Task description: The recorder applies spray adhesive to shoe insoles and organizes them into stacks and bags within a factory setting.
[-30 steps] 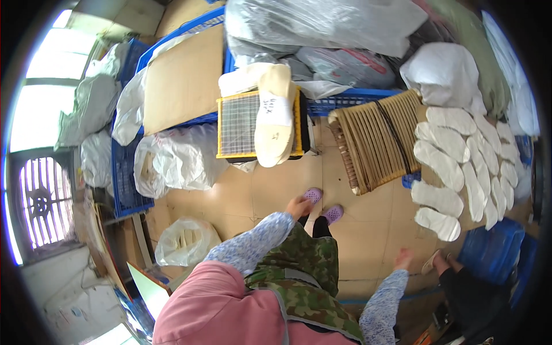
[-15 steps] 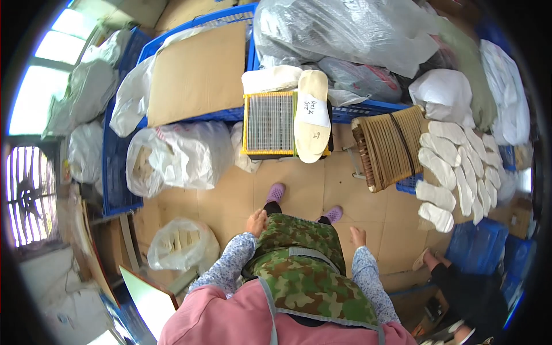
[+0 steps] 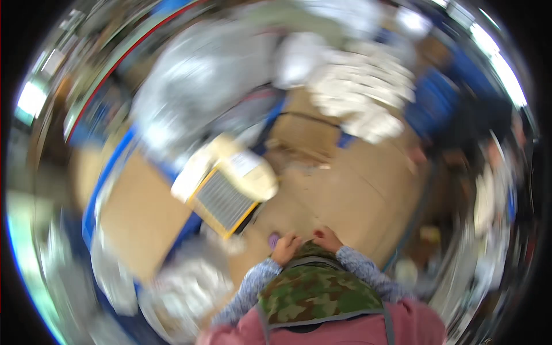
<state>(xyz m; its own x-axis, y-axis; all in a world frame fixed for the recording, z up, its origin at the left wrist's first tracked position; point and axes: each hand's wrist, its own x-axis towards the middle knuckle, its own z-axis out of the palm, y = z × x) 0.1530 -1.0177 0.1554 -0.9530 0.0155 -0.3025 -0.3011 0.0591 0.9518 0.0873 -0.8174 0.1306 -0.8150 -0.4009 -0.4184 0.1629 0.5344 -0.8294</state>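
Observation:
My left hand [image 3: 286, 248] is at the left of the camouflage apron's [image 3: 319, 287] far edge, with its fingers partly curled. Just across from it, my right hand [image 3: 326, 238] hovers by the apron's right side. Motion smears both sets of fingers, and I see no object in either hand. Ahead to the left stands a stool with a grey woven, yellow-edged seat [image 3: 224, 201]. Cream shoe insoles [image 3: 253, 172] lie on it, one with a white paper label on top. Neither hand touches the stool or the insoles.
A brown woven stool [image 3: 305, 135] stands farther off, next to many white insoles [image 3: 368, 86]. A cardboard sheet [image 3: 141, 213] covers a blue crate at left. Plastic bags [image 3: 195, 80] bulge behind. At right a dark-clothed person [image 3: 477, 123] is blurred.
My view has swung to the right, so the stools, bags and crates now sit farther left and are blurred. My hands have come closer together in front of the apron.

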